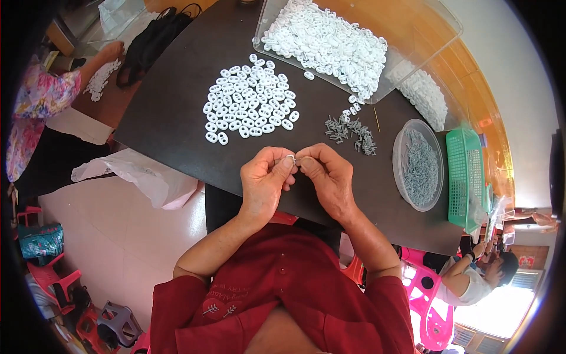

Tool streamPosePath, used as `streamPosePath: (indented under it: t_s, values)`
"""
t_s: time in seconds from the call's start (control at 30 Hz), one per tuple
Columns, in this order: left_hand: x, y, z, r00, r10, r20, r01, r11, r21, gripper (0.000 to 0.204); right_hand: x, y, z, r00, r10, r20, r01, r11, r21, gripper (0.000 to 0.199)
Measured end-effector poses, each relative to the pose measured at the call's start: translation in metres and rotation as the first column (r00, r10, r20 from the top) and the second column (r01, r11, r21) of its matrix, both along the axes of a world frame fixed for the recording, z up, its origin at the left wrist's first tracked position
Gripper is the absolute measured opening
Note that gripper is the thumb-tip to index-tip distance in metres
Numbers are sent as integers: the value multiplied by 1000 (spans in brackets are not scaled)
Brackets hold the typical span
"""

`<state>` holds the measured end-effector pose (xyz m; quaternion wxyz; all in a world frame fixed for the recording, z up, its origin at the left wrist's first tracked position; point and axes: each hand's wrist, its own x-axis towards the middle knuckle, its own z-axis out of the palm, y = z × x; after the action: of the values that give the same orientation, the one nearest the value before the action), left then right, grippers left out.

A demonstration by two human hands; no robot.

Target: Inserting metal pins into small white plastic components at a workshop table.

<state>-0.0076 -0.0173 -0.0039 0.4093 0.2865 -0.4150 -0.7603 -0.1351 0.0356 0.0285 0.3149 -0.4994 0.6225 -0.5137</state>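
My left hand (265, 180) and my right hand (327, 174) meet above the near edge of a dark table (171, 112). Between their fingertips they pinch one small white plastic piece (290, 158), with a small grey part at it; most of it is hidden by the fingers. Beyond the hands lies a flat spread of white oval pieces (250, 100). A small heap of grey clips (351, 131) lies to the right of that spread.
A clear tray (436, 35) full of white pieces stands at the back, a round clear bowl of grey clips (420, 165) and a green basket (466, 177) at the right. A white bag (141, 174) hangs off the left edge. Another person's hand (109, 52) works far left.
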Motion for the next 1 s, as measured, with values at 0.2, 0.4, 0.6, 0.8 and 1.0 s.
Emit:
streamPosePath:
  t_s: [0.2,0.4,0.6,0.8,1.0]
  values:
    - [1,-1,1,999,-2,-40,4,1000,27,9,1,-2,3,997,5,75,-10,998,63,6]
    - [1,5,-3,998,48,28,-48,999,-2,11,8,-3,1,996,-16,-89,17,1000,9,4]
    - [-7,9,-5,999,51,-5,-51,999,-2,8,9,-4,-8,976,-79,-203,50,989,-142,5]
    - [-1,4,-2,995,96,38,-93,994,-64,7,7,-10,-18,961,-69,-267,2,969,-246,3]
    - [-3,5,-2,997,75,5,-75,995,-62,10,-2,-6,-15,947,-70,-313,-25,957,-290,2]
